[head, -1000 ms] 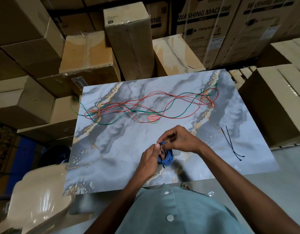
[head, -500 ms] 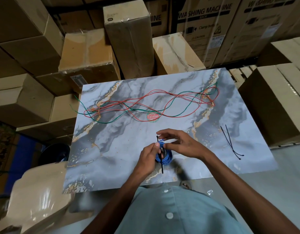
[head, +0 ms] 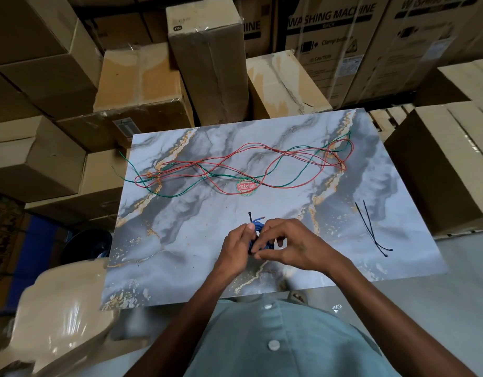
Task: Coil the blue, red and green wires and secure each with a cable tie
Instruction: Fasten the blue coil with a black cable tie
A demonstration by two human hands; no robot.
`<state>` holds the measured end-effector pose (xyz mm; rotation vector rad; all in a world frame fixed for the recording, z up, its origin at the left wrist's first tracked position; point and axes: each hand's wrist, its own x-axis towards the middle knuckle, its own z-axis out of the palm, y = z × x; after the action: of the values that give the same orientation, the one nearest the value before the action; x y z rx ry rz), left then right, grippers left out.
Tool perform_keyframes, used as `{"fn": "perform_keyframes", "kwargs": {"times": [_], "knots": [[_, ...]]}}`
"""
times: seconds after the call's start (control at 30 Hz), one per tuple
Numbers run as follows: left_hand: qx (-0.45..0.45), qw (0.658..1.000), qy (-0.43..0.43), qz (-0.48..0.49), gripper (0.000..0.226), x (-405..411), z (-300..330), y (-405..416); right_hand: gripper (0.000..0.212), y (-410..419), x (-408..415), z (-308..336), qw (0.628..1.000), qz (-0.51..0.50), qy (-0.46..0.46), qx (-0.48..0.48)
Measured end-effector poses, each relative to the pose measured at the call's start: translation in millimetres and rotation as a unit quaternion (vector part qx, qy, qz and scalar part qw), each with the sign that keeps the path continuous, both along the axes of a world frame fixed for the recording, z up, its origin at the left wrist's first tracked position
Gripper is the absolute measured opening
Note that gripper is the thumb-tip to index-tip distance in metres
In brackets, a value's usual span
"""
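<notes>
Together both hands [head: 267, 244] pinch the blue coil [head: 264, 242]; black tie [head: 250, 216] upright.

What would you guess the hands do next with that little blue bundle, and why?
Probably draw the black cable tie tight round the blue wire coil. Both the left hand and the right hand pinch at the coil, and the tie's end sticks up above the fingers. The red wire and green wire lie uncoiled.

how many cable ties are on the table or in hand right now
3. Two spare cable ties lie crossed on the marble table, to the right. A third cable tie sticks up from the blue coil both hands hold.
</notes>
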<state>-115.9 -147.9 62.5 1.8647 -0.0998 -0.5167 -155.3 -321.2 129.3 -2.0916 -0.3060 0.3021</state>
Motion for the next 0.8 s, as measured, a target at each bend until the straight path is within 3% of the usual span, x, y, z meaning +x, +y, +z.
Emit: {"fn": "perform_keyframes", "kwargs": {"times": [0.27, 0.4, 0.5, 0.6, 0.8], "knots": [[0.008, 1.000, -0.004, -0.021, 0.030, 2, -4, 3, 0.006, 5, 10, -4, 0.996, -0.081, -0.033, -0.008], [0.022, 0.999, -0.039, -0.024, 0.055, -2, 2, 3, 0.004, 8, 19, -15, 0.980, -0.181, -0.075, -0.037], [0.026, 0.998, -0.057, -0.028, 0.050, -3, 6, 1, 0.003, 2, 28, -19, 0.979, -0.206, 0.010, -0.003], [0.025, 0.997, -0.060, -0.039, 0.047, -3, 5, 1, 0.007, -3, 35, -21, 0.964, -0.198, 0.133, 0.117], [0.021, 0.995, -0.077, -0.062, 0.038, -4, 8, 0, 0.013, -6, 38, -22, 0.929, -0.180, 0.232, 0.224]]}}
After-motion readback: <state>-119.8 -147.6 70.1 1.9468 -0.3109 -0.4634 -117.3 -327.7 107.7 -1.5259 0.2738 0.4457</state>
